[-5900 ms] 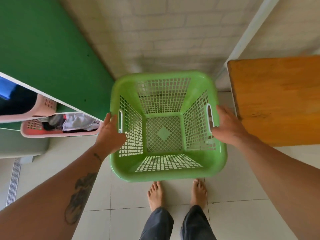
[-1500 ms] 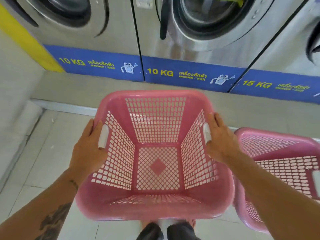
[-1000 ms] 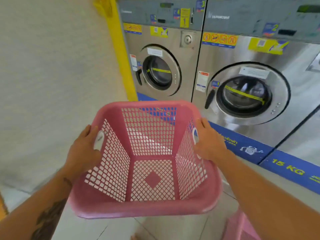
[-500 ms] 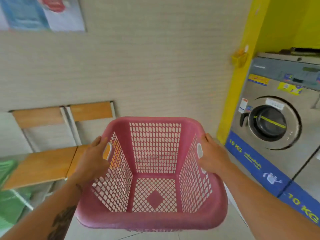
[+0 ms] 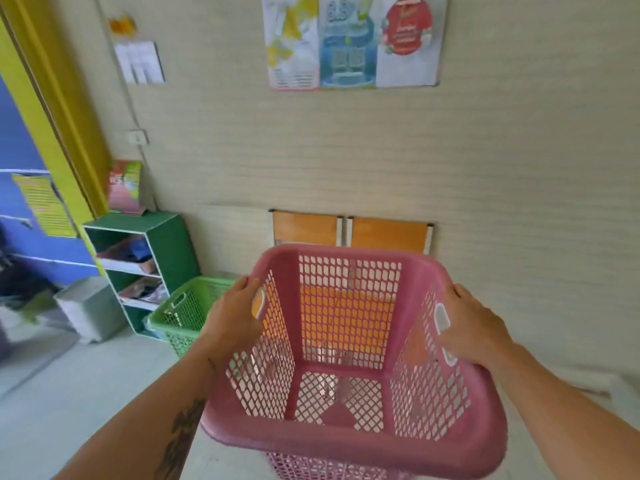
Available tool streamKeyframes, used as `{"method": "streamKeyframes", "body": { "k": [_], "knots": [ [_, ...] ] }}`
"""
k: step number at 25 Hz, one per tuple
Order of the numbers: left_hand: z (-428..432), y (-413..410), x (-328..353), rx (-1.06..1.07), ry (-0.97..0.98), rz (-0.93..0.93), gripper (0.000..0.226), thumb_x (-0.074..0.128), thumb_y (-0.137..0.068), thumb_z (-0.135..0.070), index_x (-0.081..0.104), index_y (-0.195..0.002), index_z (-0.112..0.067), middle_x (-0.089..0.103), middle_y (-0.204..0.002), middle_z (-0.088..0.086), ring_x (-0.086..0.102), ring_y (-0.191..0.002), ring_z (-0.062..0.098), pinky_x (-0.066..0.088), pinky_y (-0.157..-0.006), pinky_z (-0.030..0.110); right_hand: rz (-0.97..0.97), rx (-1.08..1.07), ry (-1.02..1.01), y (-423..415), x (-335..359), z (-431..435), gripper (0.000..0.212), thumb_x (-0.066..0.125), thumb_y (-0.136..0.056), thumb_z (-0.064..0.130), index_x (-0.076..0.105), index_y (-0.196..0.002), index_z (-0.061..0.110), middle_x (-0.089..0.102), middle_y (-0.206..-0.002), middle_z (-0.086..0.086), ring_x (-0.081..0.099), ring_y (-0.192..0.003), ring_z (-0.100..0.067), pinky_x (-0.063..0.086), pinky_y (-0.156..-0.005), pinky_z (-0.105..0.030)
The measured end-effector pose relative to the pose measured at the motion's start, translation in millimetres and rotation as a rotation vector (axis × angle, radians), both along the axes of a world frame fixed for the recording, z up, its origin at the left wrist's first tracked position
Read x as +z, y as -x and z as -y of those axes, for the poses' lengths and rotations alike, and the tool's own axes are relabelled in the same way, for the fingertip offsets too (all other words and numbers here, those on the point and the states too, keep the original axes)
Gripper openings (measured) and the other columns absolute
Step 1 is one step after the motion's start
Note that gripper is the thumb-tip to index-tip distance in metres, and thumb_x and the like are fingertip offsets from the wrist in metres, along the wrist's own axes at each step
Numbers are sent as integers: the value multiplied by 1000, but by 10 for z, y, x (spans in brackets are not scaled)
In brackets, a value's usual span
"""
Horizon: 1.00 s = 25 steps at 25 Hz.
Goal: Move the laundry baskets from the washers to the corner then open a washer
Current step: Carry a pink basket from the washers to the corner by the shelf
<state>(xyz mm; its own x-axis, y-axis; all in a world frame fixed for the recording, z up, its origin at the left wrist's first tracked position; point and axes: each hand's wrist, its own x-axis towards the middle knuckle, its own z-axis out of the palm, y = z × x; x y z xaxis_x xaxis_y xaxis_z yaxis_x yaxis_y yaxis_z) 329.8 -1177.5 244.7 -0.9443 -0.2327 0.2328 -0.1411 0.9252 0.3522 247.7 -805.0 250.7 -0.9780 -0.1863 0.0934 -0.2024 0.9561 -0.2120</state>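
Pink plastic lattice basket; both hands, L & R

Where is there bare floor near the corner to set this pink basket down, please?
Bare floor lies left of the pink basket, in front of the green basket and grey bin. It is crowded along the wall: green shelf, green basket, wooden chairs.

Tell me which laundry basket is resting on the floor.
The green basket, beside the green shelf. The pink basket is held up by both hands.
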Motion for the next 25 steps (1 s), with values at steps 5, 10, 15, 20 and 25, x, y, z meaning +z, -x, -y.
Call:
{"method": "streamKeyframes", "body": {
  "k": [5,10,15,20,25],
  "knots": [
    [1356,15,38,194,132,-51,54,65,-76,-30,49,-127,-28,55,-116,-9,64,-96,20,53,-71,33,-25,215,-23,726,49,1505,66,59,-73,16,34,-134,16,44,-129,2,56,-83,-23,46,-59,-34],
    [2423,195,141,367,208,-24,55,53,-72,-36,52,-126,-27,55,-107,-7,63,-90,24,50,-67,33,-24,407,15,1536,4,2895,70,57,-75,18,31,-140,19,38,-143,3,60,-103,-27,45,-69,-36],
    [3079,613,352,466,199,-54,68,53,-72,-33,46,-140,-29,58,-122,-3,63,-98,24,53,-74,36,-19,493,34,2307,104,3895,66,55,-77,16,31,-138,17,35,-147,0,60,-102,-28,46,-68,-37],
    [3878,1181,305,501,188,-28,78,65,-67,-19,44,-141,-30,54,-125,-7,62,-101,23,51,-73,32,-41,507,21,2867,127,4692,61,57,-79,17,33,-135,16,42,-137,-1,57,-95,-26,40,-59,-31],
    [5005,1987,157,410,196,-81,54,58,-71,-25,52,-125,-25,53,-105,-5,60,-90,25,49,-67,37,-50,442,29,3460,-41,5594,66,59,-76,14,34,-137,18,43,-136,3,48,-84,-20,30,-48,-25]
  ]
}}
